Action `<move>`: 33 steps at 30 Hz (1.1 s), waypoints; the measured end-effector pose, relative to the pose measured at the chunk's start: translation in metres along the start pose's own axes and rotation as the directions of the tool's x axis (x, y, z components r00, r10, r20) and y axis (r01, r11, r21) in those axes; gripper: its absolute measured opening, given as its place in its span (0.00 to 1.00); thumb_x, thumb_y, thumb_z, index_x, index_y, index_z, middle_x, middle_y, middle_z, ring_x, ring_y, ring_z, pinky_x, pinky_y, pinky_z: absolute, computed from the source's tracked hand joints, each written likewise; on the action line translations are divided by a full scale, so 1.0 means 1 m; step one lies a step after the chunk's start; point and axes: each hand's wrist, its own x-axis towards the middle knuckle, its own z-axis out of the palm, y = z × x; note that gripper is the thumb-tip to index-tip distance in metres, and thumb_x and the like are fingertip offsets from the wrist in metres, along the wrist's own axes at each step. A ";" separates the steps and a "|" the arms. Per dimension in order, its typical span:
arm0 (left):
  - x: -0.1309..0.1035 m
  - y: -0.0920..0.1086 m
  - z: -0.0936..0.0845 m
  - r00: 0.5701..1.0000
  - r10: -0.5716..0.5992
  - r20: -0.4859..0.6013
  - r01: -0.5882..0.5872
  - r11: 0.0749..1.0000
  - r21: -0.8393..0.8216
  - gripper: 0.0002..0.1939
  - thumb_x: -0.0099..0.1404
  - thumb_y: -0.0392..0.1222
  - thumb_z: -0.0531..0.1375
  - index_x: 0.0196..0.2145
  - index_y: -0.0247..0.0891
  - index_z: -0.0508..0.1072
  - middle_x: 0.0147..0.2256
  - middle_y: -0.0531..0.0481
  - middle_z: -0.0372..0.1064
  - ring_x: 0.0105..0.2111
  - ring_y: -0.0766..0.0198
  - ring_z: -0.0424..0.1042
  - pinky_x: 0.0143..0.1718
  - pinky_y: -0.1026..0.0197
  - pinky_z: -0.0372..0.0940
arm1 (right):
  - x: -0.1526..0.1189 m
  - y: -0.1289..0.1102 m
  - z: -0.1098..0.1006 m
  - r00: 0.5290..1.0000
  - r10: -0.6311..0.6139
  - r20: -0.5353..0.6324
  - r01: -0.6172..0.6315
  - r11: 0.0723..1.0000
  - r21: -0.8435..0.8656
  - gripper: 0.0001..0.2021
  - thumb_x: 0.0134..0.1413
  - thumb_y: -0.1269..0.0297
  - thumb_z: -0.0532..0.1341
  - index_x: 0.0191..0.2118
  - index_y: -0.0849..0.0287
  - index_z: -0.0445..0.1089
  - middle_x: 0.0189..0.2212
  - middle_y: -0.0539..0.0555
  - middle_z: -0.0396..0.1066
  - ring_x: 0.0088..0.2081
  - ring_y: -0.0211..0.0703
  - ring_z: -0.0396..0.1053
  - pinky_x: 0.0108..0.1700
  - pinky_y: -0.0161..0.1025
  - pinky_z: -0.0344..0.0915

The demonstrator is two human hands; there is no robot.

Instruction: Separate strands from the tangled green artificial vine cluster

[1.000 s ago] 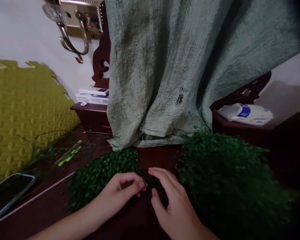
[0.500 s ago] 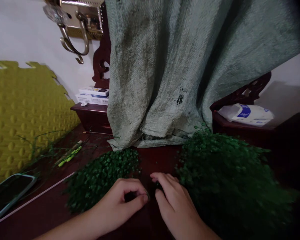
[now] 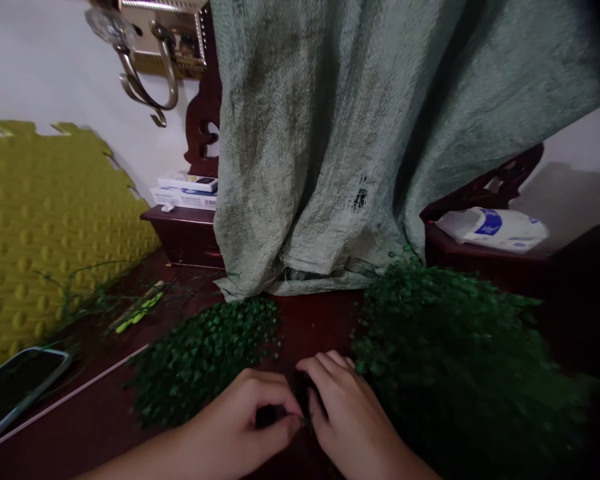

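Note:
My left hand is closed in a pinch, thumb tip against forefinger. A speck of green shows at its fingertips, too small and dark to name. Close beside it, my right hand is held palm down with curved fingers, its thumb apart from the forefinger and nothing visible between them. To the left lies a flat heap of small green leafy sprigs or buds. A larger, bushier pile of green plant stems spreads on the right, next to my right hand.
A grey woven sack hangs behind the dark red tabletop. On the left are a phone, a pale cord or thin rod, yellow-green-handled snips and a yellow foam mat. A tissue pack lies at the right.
Both hands have come slightly nearer to me and closer together. My left fingertips now sit almost beside my right thumb. The green piles look the same.

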 end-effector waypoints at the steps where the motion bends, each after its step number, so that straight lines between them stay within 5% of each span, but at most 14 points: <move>1: -0.001 0.001 0.000 1.000 0.005 0.004 -0.005 1.000 0.014 0.09 0.63 0.34 0.58 0.29 0.39 0.78 0.27 0.53 0.74 0.29 0.65 0.72 0.32 0.66 0.62 | 0.000 0.000 0.000 1.000 -0.001 0.009 0.001 1.000 -0.009 0.18 0.53 0.82 0.53 0.43 0.58 0.72 0.39 0.56 0.72 0.45 0.55 0.69 0.50 0.55 0.67; 11: 0.001 -0.008 -0.003 0.998 0.009 -0.055 -0.005 0.997 0.071 0.12 0.69 0.35 0.53 0.33 0.38 0.76 0.30 0.51 0.73 0.31 0.64 0.73 0.33 0.65 0.63 | -0.002 0.000 -0.001 0.999 -0.037 0.028 0.040 0.992 -0.115 0.14 0.56 0.81 0.55 0.38 0.55 0.73 0.40 0.54 0.69 0.43 0.52 0.70 0.46 0.52 0.68; 19: -0.002 -0.013 -0.002 0.980 0.159 0.118 -0.196 0.860 0.472 0.16 0.67 0.28 0.52 0.46 0.42 0.72 0.42 0.47 0.72 0.40 0.56 0.70 0.44 0.54 0.63 | -0.003 0.000 0.003 0.999 -0.043 0.008 0.043 0.985 -0.167 0.13 0.57 0.80 0.54 0.40 0.58 0.72 0.41 0.55 0.70 0.44 0.53 0.70 0.49 0.55 0.67; 24: -0.001 -0.011 0.000 0.967 0.161 0.199 -0.248 0.776 0.580 0.14 0.64 0.27 0.54 0.43 0.38 0.72 0.42 0.46 0.72 0.39 0.54 0.69 0.44 0.51 0.63 | -0.003 0.001 0.005 0.999 -0.043 0.008 0.043 0.985 -0.165 0.13 0.58 0.81 0.54 0.39 0.58 0.72 0.40 0.56 0.70 0.43 0.53 0.70 0.49 0.54 0.67; 30: -0.001 -0.019 0.005 0.955 0.254 0.154 -0.293 0.714 0.636 0.06 0.68 0.31 0.56 0.37 0.38 0.71 0.37 0.47 0.70 0.36 0.56 0.68 0.41 0.53 0.62 | -0.003 0.001 0.004 0.991 -0.122 -0.049 0.121 0.992 -0.037 0.14 0.52 0.82 0.55 0.39 0.58 0.71 0.46 0.56 0.70 0.47 0.51 0.67 0.52 0.50 0.63; 33: -0.001 -0.024 0.008 0.938 0.318 0.137 -0.324 0.665 0.672 0.09 0.70 0.31 0.53 0.32 0.37 0.69 0.34 0.48 0.69 0.32 0.58 0.67 0.38 0.54 0.61 | -0.004 0.001 0.003 0.987 -0.141 -0.077 0.143 0.989 0.023 0.14 0.49 0.82 0.57 0.37 0.58 0.71 0.46 0.54 0.70 0.48 0.50 0.66 0.55 0.49 0.60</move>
